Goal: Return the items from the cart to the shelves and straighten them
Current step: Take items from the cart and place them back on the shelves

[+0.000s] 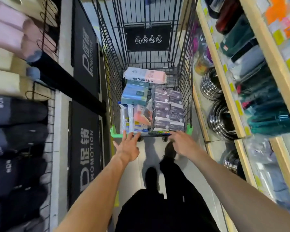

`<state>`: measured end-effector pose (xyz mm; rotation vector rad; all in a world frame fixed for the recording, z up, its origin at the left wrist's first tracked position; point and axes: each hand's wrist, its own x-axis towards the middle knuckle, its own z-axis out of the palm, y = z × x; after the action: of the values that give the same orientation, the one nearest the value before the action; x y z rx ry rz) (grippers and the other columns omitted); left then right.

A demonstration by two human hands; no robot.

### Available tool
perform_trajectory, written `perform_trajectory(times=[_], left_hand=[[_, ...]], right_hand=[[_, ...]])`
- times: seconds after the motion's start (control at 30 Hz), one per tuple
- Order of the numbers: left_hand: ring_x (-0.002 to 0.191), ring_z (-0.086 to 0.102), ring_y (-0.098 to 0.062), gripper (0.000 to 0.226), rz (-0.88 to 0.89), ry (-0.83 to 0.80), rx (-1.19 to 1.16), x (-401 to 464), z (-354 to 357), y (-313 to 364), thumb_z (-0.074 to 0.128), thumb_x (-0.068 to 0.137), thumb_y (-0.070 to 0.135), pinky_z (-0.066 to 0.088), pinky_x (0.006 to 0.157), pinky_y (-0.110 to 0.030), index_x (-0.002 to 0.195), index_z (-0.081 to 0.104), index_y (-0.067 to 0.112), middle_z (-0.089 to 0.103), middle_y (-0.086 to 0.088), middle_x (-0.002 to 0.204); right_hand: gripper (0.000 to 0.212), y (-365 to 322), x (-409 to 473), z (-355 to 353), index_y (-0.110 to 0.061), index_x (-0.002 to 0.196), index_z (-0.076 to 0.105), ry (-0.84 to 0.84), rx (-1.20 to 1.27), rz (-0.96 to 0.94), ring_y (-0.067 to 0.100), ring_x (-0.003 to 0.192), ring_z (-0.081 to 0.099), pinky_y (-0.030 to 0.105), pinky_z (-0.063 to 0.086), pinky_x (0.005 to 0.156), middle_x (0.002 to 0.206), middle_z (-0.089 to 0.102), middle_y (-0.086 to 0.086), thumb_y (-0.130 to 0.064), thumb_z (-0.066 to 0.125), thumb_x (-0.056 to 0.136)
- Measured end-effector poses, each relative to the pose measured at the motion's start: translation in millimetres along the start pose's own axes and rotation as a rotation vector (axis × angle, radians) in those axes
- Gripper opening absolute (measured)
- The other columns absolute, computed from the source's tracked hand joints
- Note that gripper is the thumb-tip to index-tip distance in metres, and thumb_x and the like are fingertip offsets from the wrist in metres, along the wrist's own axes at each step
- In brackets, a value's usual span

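Black wire cart [149, 47] sits mid-aisle between the shelves [224, 91], load intact: pink-white pack [145, 75] at the far end, blue boxes [135, 94], grey-purple packs [168, 108], clear bagged items [136, 118] nearest. Left hand [128, 145] is spread, fingertips on the near rail. Right hand [180, 142] is curled on the rail; firmness of grip can't be judged. Step looks like positioning. Advice: wrap both hands fully, keep the cart centred, stop beside the matching shelf, unload from the top.

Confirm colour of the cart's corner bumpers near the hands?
Bright green; both corner bumpers on the cart show clearly in the head view.
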<state>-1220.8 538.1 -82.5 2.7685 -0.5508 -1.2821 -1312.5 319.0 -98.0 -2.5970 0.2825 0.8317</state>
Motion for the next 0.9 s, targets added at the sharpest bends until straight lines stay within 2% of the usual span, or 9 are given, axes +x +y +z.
perform_trajectory(times=[0.1, 0.23, 0.33, 0.4, 0.5, 0.63, 0.77, 0.83, 0.9], left_hand=[[0.152, -0.014, -0.024, 0.071, 0.04, 0.005, -0.016, -31, 27, -11, 0.044, 0.096, 0.012, 0.004, 0.111, -0.075, 0.155, 0.014, 0.037, 0.01, 0.008, 0.163], [0.153, 0.002, -0.023, 0.065, 0.06, 0.005, -0.1, -70, 77, -34, 0.047, 0.096, 0.014, 0.005, 0.109, -0.076, 0.149, 0.028, 0.044, 0.027, 0.01, 0.157], [0.14, 0.038, -0.021, 0.053, 0.049, 0.127, -0.168, -91, 120, -50, 0.051, 0.094, 0.021, 0.025, 0.111, -0.068, 0.133, 0.045, 0.056, 0.053, 0.01, 0.139], [0.125, 0.051, -0.016, 0.037, -0.051, 0.176, -0.222, -106, 153, -54, 0.055, 0.094, 0.028, 0.031, 0.109, -0.062, 0.123, 0.059, 0.051, 0.063, 0.013, 0.125], [0.106, 0.065, -0.015, 0.025, -0.101, 0.193, -0.324, -132, 196, -52, 0.061, 0.091, 0.032, 0.048, 0.099, -0.051, 0.108, 0.07, 0.049, 0.072, 0.013, 0.109], [0.099, 0.068, -0.015, 0.029, -0.2, 0.294, -0.652, -188, 242, -39, 0.06, 0.088, -0.004, 0.05, 0.095, -0.023, 0.088, 0.08, 0.017, 0.076, 0.0, 0.101], [0.096, 0.06, -0.015, 0.017, -0.229, 0.305, -0.765, -246, 276, -36, 0.063, 0.082, -0.017, 0.044, 0.068, 0.001, 0.09, 0.074, -0.006, 0.064, 0.003, 0.093], [0.095, 0.056, -0.008, 0.012, -0.232, 0.216, -0.714, -267, 297, -45, 0.069, 0.081, -0.012, 0.044, 0.071, 0.001, 0.092, 0.073, -0.009, 0.057, 0.005, 0.098], [0.099, 0.058, -0.011, 0.01, -0.166, 0.14, -0.632, -282, 316, -56, 0.073, 0.082, -0.001, 0.05, 0.089, -0.016, 0.09, 0.076, 0.004, 0.06, 0.001, 0.105]], right_hand=[[0.042, -9, -35, 25, -0.017, 0.134, 0.058, -0.034, -0.016, 0.048, 0.026, 0.144, 0.033, 0.04, 0.029, 0.116, 0.154, 0.039, -0.002, -0.008, 0.047, 0.095], [0.037, -21, -86, 58, -0.018, 0.13, 0.061, -0.058, -0.008, 0.092, 0.03, 0.124, 0.055, 0.044, 0.046, 0.102, 0.134, 0.058, 0.009, -0.016, 0.048, 0.095], [0.033, -28, -124, 79, -0.022, 0.124, 0.065, -0.069, -0.035, 0.112, 0.029, 0.114, 0.062, 0.04, 0.052, 0.094, 0.124, 0.067, 0.008, -0.02, 0.05, 0.095], [0.028, -28, -150, 95, -0.025, 0.118, 0.068, -0.046, -0.069, 0.11, 0.027, 0.112, 0.064, 0.037, 0.052, 0.088, 0.118, 0.069, 0.005, -0.02, 0.055, 0.094], [0.022, -21, -182, 124, -0.028, 0.106, 0.067, -0.017, -0.049, 0.093, 0.023, 0.104, 0.065, 0.034, 0.05, 0.08, 0.111, 0.07, 0.0, -0.018, 0.062, 0.088], [0.026, -6, -223, 162, -0.031, 0.107, 0.063, -0.08, -0.068, 0.07, 0.022, 0.107, 0.063, 0.034, 0.05, 0.082, 0.111, 0.068, -0.003, -0.018, 0.066, 0.084], [0.029, 3, -264, 193, -0.029, 0.103, 0.07, -0.211, -0.135, 0.076, 0.02, 0.105, 0.065, 0.028, 0.048, 0.085, 0.113, 0.07, -0.003, -0.008, 0.064, 0.084], [0.03, 2, -281, 202, -0.028, 0.101, 0.071, -0.277, -0.183, 0.061, 0.018, 0.104, 0.066, 0.024, 0.043, 0.077, 0.111, 0.07, -0.005, -0.008, 0.068, 0.078], [0.031, -2, -294, 214, -0.026, 0.099, 0.071, -0.352, -0.209, 0.031, 0.017, 0.103, 0.066, 0.024, 0.042, 0.074, 0.107, 0.071, -0.005, -0.008, 0.072, 0.074]])
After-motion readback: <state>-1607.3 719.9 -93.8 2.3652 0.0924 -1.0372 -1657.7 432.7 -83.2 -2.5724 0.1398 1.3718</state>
